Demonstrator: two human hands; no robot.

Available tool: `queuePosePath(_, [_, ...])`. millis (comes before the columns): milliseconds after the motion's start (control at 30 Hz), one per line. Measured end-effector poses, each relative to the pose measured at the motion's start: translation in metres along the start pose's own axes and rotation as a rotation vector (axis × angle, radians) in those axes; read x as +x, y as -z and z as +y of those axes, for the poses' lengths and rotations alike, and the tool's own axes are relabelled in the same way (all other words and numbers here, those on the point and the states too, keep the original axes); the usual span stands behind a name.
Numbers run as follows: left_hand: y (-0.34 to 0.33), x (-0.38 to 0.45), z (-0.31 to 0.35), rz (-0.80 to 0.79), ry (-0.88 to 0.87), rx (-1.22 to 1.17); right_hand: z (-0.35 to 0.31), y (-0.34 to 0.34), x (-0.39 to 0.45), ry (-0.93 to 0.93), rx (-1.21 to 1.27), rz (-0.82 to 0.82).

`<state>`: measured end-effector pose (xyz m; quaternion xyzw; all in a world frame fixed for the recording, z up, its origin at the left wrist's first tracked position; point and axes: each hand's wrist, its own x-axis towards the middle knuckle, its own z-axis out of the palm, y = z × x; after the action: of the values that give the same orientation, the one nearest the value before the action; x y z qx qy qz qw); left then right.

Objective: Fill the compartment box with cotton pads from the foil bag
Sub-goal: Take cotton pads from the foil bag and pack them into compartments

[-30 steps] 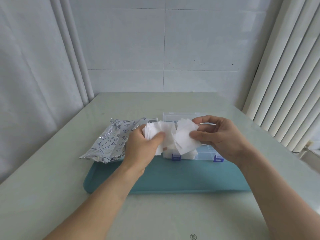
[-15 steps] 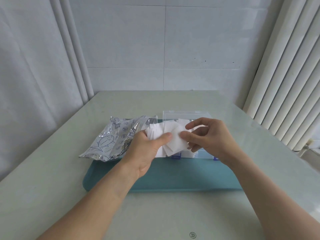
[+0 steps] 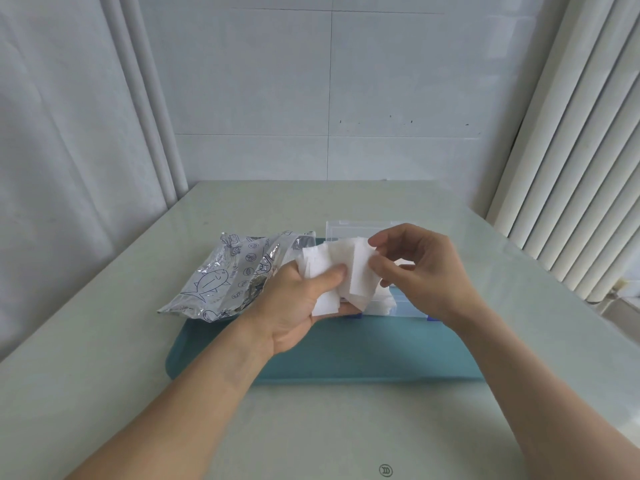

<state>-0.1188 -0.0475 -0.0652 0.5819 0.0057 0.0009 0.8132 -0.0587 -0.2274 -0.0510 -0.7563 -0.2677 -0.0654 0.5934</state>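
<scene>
We hold a loose bunch of white cotton pads (image 3: 332, 271) up in the air, just over the clear compartment box (image 3: 398, 303). Our left hand (image 3: 298, 303) grips the bunch, with the thumb pressed flat on top and the fingers curled under it. Our right hand (image 3: 419, 268) pinches the edge of one or two pads between thumb and fingertips, and its other fingers are bent. The box sits on the far part of the blue tray (image 3: 346, 351), and our hands hide most of it, so we cannot tell how full each little space is, though some white pads show inside near its front wall. The shiny foil bag (image 3: 228, 275) lies to the left, partly on the tray and partly on the table (image 3: 104, 375), with its open end facing the box. We think the job right now is to peel a few pads off the bunch and drop them into a space. To do it well, we should keep the left thumb pressing gently so the bunch does not slip apart, pull softly with the right hand, and lay the pads flat, because they are light and floppy and could fall onto the tray.
</scene>
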Motion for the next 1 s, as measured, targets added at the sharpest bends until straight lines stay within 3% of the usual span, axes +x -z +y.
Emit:
queuePosePath(67, [-0.001,0.0,-0.002,-0.013,-0.012,0.02,0.002,-0.005,-0.001,0.011,-0.041,-0.011])
queuePosePath(367, [0.004,0.008,-0.008,0.3,-0.163,0.156,0.009,-0.003,0.003,-0.027,0.058,0.018])
queuePosePath(533, [0.006,0.006,-0.01,0.389,-0.392,0.582,-0.003,0.007,0.001,0.002,0.198,-0.084])
queuePosePath(633, [0.0,0.0,-0.008,0.345,-0.504,0.674,-0.002,0.002,-0.002,0.022,0.069,-0.094])
queuePosePath(733, [0.0,0.0,-0.008,0.317,-0.486,0.646,0.004,-0.007,-0.003,0.008,-0.037,0.007])
queuePosePath(1000, [0.002,0.001,-0.007,0.327,-0.379,0.551,0.005,-0.015,-0.002,-0.037,0.082,0.083])
